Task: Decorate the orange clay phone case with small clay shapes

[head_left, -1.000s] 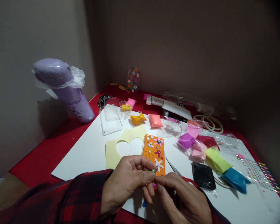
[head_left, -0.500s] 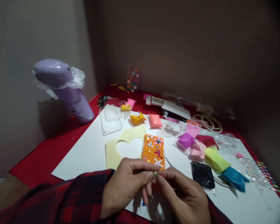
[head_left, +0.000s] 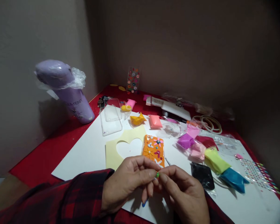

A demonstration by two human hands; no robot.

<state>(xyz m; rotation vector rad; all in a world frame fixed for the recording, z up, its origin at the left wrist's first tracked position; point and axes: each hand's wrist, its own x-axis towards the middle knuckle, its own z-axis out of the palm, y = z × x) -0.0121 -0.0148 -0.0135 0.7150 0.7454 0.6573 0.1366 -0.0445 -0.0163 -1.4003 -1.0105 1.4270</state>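
Between the fingertips of both hands is a small green piece (head_left: 157, 175), too small to tell whether it is clay or a bead. Thumb and forefinger of my left hand (head_left: 126, 180) pinch it from one side. My right hand (head_left: 185, 189) pinches it from the other. Just beyond the fingers lies a phone case (head_left: 151, 153) covered in orange clay with flower and bunny shapes; its near end is hidden by my hands. A slim metal tool (head_left: 168, 161) shows partly beside the case. A small blue bit (head_left: 144, 204) sits under my left fingers.
White board (head_left: 77, 161) covers the red cloth (head_left: 35, 161). Cream paper (head_left: 110, 155) has a heart cut out. Clear cases (head_left: 112, 126) lie behind. Clay packets, like the yellow one (head_left: 217, 160), lie right, near a gem sheet (head_left: 254, 169). A purple bottle (head_left: 78, 105) stands left.
Both hands shift slightly, and more of the green piece shows between the fingertips. Otherwise the things on the table stay in place.
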